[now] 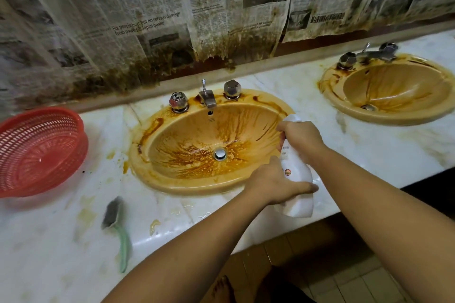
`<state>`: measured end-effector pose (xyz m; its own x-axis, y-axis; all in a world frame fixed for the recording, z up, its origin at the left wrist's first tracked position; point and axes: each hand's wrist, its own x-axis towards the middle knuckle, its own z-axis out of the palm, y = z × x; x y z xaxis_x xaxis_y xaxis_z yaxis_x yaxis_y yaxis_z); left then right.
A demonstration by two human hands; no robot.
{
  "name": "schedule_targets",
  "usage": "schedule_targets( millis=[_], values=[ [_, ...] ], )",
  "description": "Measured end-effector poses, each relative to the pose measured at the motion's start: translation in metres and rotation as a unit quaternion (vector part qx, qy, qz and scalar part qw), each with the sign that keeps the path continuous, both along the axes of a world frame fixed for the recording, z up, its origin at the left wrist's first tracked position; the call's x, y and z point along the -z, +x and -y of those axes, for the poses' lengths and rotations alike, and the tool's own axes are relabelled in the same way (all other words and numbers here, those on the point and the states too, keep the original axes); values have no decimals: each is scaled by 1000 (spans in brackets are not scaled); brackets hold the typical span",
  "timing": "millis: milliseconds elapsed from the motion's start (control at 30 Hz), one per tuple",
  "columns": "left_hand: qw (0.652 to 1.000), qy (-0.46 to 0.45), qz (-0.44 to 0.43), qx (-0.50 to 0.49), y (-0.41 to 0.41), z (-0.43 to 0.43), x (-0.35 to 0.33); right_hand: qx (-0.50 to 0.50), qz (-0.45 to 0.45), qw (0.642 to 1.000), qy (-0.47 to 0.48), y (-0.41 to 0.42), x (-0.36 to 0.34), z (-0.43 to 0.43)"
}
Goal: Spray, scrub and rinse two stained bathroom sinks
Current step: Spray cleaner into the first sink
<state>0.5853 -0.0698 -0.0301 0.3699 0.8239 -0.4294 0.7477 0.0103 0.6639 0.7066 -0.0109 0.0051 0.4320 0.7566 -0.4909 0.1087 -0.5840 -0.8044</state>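
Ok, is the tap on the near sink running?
Off, as far as the view shows: no stream falls from the tap into the sink below it.

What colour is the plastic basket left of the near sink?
Red, a mesh-patterned basket, clearest in the head view.

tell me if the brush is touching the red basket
Apart. The head view shows the brush lying on the counter nearer the camera than the basket, with bare marble between them.
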Motion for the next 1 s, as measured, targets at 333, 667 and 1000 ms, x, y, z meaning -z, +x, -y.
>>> schedule_targets(
  millis=[333, 667, 1000],
  values=[
    [971, -101, 174, -127, 61, 16, -10, -158, -57, 985, -45, 52, 12, -20],
    [968, -38, 77, -237, 71, 15, -3, -195, -23, 980, -14, 47, 14, -30],
    [960, -74, 129, -237, 111, 6, -11, -186, 91, 978, -17, 85, 11, -41]
  ],
)
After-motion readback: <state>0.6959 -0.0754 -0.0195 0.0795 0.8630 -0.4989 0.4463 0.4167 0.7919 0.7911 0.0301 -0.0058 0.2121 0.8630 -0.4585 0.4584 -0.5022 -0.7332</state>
